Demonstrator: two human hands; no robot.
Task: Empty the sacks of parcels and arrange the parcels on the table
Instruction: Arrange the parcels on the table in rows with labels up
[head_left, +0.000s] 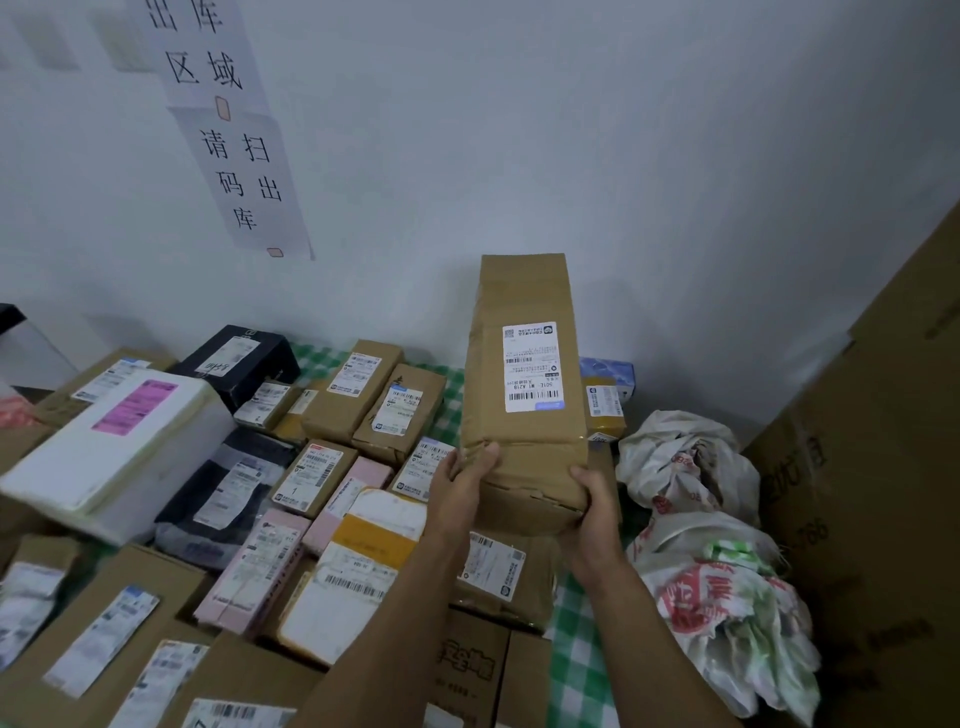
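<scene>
A tall brown cardboard parcel (524, 426) with a white shipping label is held upright above the table. My left hand (465, 486) grips its lower left corner, thumb on the front face. Its lower right corner is held by my right hand (592, 506), fingers wrapped under the bottom edge. Several parcels lie packed on the table to the left: a white foam box (119, 447), a black box (239, 358), brown boxes (358, 389) and pink mailers (260, 571). A crumpled white sack (722, 582) with red and green print lies at the right.
The table has a green checked cloth (576, 649), visible between parcels and sack. A large brown carton (883, 493) stands at the far right. A small blue-topped box (608, 384) sits behind the held parcel against the white wall. Paper signs (234, 130) hang on the wall.
</scene>
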